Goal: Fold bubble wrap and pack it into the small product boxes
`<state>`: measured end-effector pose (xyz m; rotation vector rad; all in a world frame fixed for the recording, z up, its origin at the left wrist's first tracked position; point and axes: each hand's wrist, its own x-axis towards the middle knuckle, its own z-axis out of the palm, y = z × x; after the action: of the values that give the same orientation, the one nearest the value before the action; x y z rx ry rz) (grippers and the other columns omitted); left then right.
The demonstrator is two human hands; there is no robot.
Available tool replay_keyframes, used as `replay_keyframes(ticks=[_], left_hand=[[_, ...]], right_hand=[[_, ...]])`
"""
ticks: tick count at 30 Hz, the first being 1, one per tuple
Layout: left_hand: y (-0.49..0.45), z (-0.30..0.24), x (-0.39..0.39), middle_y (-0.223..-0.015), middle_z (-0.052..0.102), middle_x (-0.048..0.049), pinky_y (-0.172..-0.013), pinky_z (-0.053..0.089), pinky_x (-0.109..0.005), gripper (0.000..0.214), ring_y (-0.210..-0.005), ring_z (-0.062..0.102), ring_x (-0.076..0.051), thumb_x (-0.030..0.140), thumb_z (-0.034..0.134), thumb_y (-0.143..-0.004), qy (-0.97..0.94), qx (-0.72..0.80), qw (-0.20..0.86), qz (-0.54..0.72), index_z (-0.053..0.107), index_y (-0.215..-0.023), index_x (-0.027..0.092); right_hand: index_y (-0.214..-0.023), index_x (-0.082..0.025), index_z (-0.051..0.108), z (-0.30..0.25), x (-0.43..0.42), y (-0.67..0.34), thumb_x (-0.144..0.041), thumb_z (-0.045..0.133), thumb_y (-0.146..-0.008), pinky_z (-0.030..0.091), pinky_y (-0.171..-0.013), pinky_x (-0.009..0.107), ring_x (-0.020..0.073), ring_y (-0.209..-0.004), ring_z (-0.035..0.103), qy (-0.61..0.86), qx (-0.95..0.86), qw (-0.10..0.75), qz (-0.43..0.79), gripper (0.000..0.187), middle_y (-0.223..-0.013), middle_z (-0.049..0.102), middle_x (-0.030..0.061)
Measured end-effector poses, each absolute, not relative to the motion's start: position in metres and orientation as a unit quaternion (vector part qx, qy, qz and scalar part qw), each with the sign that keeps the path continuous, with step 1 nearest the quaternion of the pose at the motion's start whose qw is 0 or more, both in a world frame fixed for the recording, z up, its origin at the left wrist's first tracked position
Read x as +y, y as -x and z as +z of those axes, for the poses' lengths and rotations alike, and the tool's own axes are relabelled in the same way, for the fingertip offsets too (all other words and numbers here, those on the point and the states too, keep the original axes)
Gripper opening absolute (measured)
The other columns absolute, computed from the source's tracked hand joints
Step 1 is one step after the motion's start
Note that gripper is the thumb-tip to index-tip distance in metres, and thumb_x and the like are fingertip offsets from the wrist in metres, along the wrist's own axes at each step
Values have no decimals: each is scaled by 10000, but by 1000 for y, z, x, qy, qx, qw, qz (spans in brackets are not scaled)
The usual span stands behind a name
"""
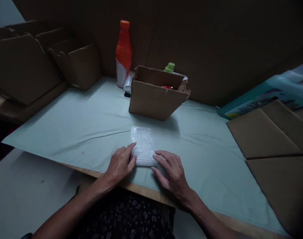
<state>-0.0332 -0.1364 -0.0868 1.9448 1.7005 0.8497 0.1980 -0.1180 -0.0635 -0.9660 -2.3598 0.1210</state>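
A small flat rectangle of clear bubble wrap [143,146] lies on the pale green cloth close to the table's front edge. At its left side is my left hand [120,164], the index finger and thumb apart and touching the wrap's edge; its other fingers are partly hidden. My right hand [172,171] rests at the wrap's lower right corner, fingers spread and slightly bent, fingertips at the edge. Neither hand is closed around the wrap. Whether anything lies inside it I cannot tell.
Behind the wrap stands an open cardboard box [151,101] with something red inside. An orange bottle [123,53] and a green-capped container [169,67] stand by it. Cardboard boxes [79,66] line the left; flattened cardboard [265,132] and a teal jug [256,96] lie right.
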Motion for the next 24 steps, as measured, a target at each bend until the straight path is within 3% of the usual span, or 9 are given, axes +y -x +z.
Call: replay_keyframes(ticks=[3, 7, 11, 16, 20, 24], left_hand=[[34, -86, -136, -974, 684, -90, -828, 520, -389, 408, -912, 629, -244, 275, 546, -931, -720, 605, 155, 302, 563, -1328, 183], [39, -82, -148, -1315, 600, -154, -1006, 469, -472, 476, -1201, 550, -299, 305, 600, -917, -762, 527, 150, 345, 519, -1367, 175], [43, -81, -152, -1137, 679, -98, -919, 500, -404, 456, -1030, 603, -236, 170, 529, -923, -753, 511, 227, 348, 515, -1379, 185], [41, -80, -122, -926, 688, -99, -820, 497, -425, 471, -870, 605, -259, 219, 581, -907, -727, 589, 182, 302, 544, -1364, 114], [40, -75, -108, -949, 687, -105, -873, 484, -459, 432, -908, 605, -266, 279, 593, -903, -696, 626, 185, 301, 585, -1308, 128], [36, -74, -126, -1173, 637, -133, -860, 525, -415, 620, -962, 623, -232, 397, 619, -865, -524, 638, 360, 434, 465, -1413, 151]], right_hand=[[-1253, -198, 625, -69, -116, -193, -212, 617, -923, 473, -962, 508, 314, -1206, 595, 332, -914, 230, 49, 330, -1294, 681, 134], [-1186, -199, 669, -71, -109, -185, -170, 550, -960, 489, -934, 493, 267, -1064, 663, 334, -903, 250, 108, 257, -1127, 752, 102], [-1197, -221, 656, -64, -106, -186, -246, 562, -987, 539, -836, 420, 222, -909, 687, 370, -868, 260, 205, 231, -1008, 764, 68], [-1277, -197, 603, -61, -106, -185, -291, 588, -966, 501, -924, 495, 297, -1131, 620, 376, -882, 277, 67, 326, -1249, 682, 145], [-1259, -156, 613, -66, -97, -178, -267, 637, -922, 460, -967, 533, 329, -1170, 591, 341, -917, 204, 26, 355, -1290, 663, 171], [-1216, -168, 638, -68, -82, -174, -194, 556, -961, 485, -930, 482, 270, -1041, 654, 357, -895, 249, 95, 270, -1126, 742, 122]])
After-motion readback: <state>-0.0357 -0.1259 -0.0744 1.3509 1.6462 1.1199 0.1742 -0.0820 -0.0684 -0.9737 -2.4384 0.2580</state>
